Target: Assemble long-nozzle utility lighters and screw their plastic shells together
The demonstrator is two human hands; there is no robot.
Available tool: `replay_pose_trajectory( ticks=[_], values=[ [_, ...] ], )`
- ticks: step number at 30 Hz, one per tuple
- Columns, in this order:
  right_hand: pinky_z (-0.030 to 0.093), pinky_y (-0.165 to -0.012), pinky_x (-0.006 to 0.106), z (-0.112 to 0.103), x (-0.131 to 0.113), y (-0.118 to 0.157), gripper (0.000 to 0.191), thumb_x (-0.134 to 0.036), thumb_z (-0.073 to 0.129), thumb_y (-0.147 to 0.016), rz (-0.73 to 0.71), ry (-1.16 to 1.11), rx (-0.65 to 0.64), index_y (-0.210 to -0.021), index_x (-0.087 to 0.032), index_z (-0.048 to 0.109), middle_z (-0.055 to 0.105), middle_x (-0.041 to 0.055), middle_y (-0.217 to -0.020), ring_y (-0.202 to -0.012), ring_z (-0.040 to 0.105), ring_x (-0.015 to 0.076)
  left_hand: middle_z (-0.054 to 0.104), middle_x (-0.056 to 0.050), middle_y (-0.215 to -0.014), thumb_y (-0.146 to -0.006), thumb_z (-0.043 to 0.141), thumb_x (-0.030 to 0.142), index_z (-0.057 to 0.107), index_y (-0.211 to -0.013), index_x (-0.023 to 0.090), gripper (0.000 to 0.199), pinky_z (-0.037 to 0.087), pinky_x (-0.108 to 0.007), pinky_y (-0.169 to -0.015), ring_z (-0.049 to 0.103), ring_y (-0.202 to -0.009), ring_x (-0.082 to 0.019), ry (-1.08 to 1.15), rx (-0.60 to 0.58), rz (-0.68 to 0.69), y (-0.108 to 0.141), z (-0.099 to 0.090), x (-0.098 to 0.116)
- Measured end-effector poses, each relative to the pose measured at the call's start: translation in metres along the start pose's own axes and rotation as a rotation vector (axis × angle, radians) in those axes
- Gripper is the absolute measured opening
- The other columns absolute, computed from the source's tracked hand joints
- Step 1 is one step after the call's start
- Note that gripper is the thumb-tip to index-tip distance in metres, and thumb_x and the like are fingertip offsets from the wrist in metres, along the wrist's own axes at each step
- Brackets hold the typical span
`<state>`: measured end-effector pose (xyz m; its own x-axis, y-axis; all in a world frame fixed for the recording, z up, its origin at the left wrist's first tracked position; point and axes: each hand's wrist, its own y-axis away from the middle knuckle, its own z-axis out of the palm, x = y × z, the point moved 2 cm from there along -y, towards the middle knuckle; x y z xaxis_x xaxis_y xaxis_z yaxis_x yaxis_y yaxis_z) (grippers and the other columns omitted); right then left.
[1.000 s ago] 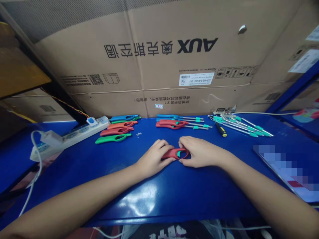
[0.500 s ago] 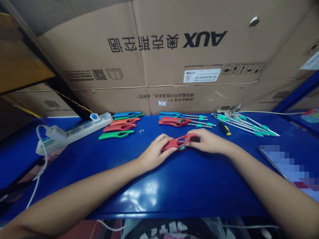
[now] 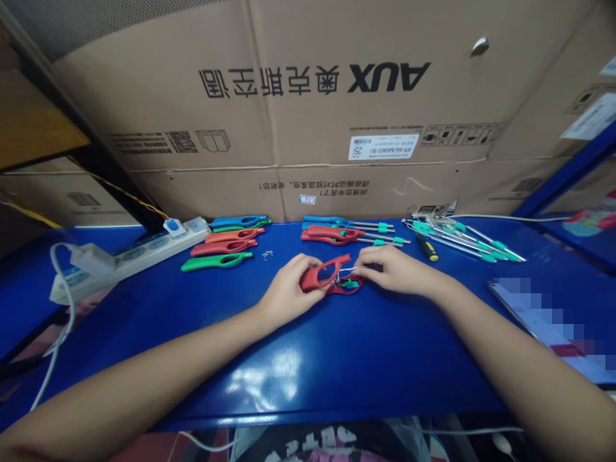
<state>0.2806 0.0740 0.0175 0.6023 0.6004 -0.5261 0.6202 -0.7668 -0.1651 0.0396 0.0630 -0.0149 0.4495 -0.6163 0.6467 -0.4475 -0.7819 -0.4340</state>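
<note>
My left hand (image 3: 294, 286) is closed round a red lighter casing half (image 3: 321, 274), which is tilted up from the table. Below and right of it lies a second red casing half (image 3: 347, 290), with a green trigger part (image 3: 350, 283) inside. A thin white wire (image 3: 350, 269) runs from between the two halves to my right hand (image 3: 392, 269). The fingers of that hand are pinched on the wire, close to the lower half's right end. My left fingers hide the left ends of both halves.
Several coloured casings (image 3: 219, 260) lie by a power strip (image 3: 129, 260). Small screws (image 3: 267, 255) are beside them. Casings with metal rods (image 3: 332, 235), loose rods with green parts (image 3: 462, 237) and a screwdriver (image 3: 427, 248) lie along the cardboard (image 3: 308, 141). A tablet-like device (image 3: 543, 327) is right.
The upper red casing half has lifted and shifted left, apart from the lower one. My right hand has let go of its end and now pinches the wire. The whole view has shifted slightly.
</note>
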Motion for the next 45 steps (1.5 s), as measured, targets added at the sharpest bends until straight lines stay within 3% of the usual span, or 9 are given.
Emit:
replay_pose_trajectory(
  ticks=[4,11,25,29,34,36,39,42,45],
  values=[
    [0.043,-0.07,0.029,0.001,-0.008,0.002,0.027,-0.032,0.05,-0.101,-0.031,0.024,-0.007,-0.083,-0.017,0.065,0.062,0.0046,-0.084,-0.073,0.056,0.0151,0.059,-0.004,-0.097,-0.086,0.071,0.025,0.068,-0.093,0.018,0.01,0.048,-0.029,-0.081,0.06,-0.088,-0.018,-0.061,-0.108,0.022,-0.001,0.004,-0.003],
    [0.043,-0.072,0.03,-0.001,-0.012,0.002,0.03,-0.031,0.044,-0.103,-0.043,0.09,-0.019,-0.082,-0.017,0.061,0.06,0.0044,-0.084,-0.075,0.055,0.0157,0.066,-0.005,-0.093,-0.089,0.067,0.02,0.069,-0.087,0.016,0.005,0.049,-0.026,-0.079,0.063,-0.085,-0.017,0.044,-0.051,0.031,-0.003,0.003,-0.006],
    [0.04,-0.068,0.028,-0.013,-0.003,0.002,0.028,-0.023,0.048,-0.097,-0.143,0.065,0.162,-0.071,-0.02,0.059,0.059,0.0014,-0.071,-0.067,0.053,0.0142,0.066,-0.003,-0.086,-0.092,0.06,0.018,0.068,-0.089,0.017,0.009,0.044,-0.024,-0.071,0.06,-0.077,-0.015,-0.016,-0.038,0.013,-0.006,-0.013,0.003],
    [0.041,-0.069,0.029,-0.027,0.011,0.004,0.03,-0.026,0.048,-0.098,-0.079,0.044,0.274,-0.069,-0.02,0.057,0.058,0.0012,-0.071,-0.067,0.054,0.0146,0.07,-0.004,-0.087,-0.09,0.064,0.03,0.07,-0.086,0.017,0.015,0.045,-0.027,-0.074,0.062,-0.081,-0.018,0.051,0.047,-0.132,-0.008,-0.018,-0.008],
    [0.039,-0.066,0.029,-0.028,0.001,0.005,0.031,-0.034,0.035,-0.104,0.007,0.018,0.403,-0.079,-0.022,0.048,0.052,-0.0001,-0.072,-0.067,0.05,0.0154,0.075,-0.006,-0.092,-0.082,0.072,0.049,0.073,-0.098,0.015,0.037,0.044,-0.026,-0.063,0.06,-0.068,-0.014,0.47,0.091,-0.421,-0.01,-0.016,0.001],
    [0.039,-0.064,0.028,-0.017,-0.017,0.004,0.031,-0.037,0.03,-0.106,0.01,-0.003,0.391,-0.082,-0.023,0.044,0.051,-0.0008,-0.073,-0.065,0.049,0.0149,0.073,-0.003,-0.08,-0.08,0.075,0.052,0.072,-0.1,0.014,0.043,0.037,-0.023,-0.052,0.049,-0.053,-0.009,0.655,0.057,-0.518,-0.006,-0.009,0.012],
    [0.039,-0.064,0.029,0.004,-0.046,0.002,0.028,-0.042,0.03,-0.106,0.008,-0.001,0.274,-0.087,-0.024,0.041,0.055,0.0014,-0.079,-0.068,0.05,0.0159,0.051,0.008,-0.05,-0.076,0.079,0.052,0.069,-0.095,0.014,0.044,0.03,-0.021,-0.046,0.032,-0.042,-0.005,0.888,0.008,-0.605,0.001,0.002,0.028],
    [0.042,-0.065,0.03,0.018,-0.062,0.0,0.034,-0.055,0.055,-0.095,0.066,0.047,0.123,-0.094,-0.024,0.042,0.064,0.0058,-0.092,-0.077,0.059,0.02,0.04,0.011,-0.046,-0.074,0.082,0.05,0.069,-0.089,0.014,0.042,0.03,-0.021,-0.045,0.025,-0.04,-0.003,1.007,-0.07,-0.636,0.007,0.008,0.036],
    [0.048,-0.074,0.033,0.023,-0.063,-0.001,0.037,-0.049,0.065,-0.091,0.086,-0.02,0.039,-0.11,-0.023,0.046,0.068,0.009,-0.109,-0.092,0.066,0.0242,0.043,0.009,-0.05,-0.075,0.081,0.05,0.069,-0.09,0.014,0.041,0.032,-0.02,-0.046,0.028,-0.041,-0.004,1.017,-0.102,-0.662,0.008,0.009,0.037]
  ],
)
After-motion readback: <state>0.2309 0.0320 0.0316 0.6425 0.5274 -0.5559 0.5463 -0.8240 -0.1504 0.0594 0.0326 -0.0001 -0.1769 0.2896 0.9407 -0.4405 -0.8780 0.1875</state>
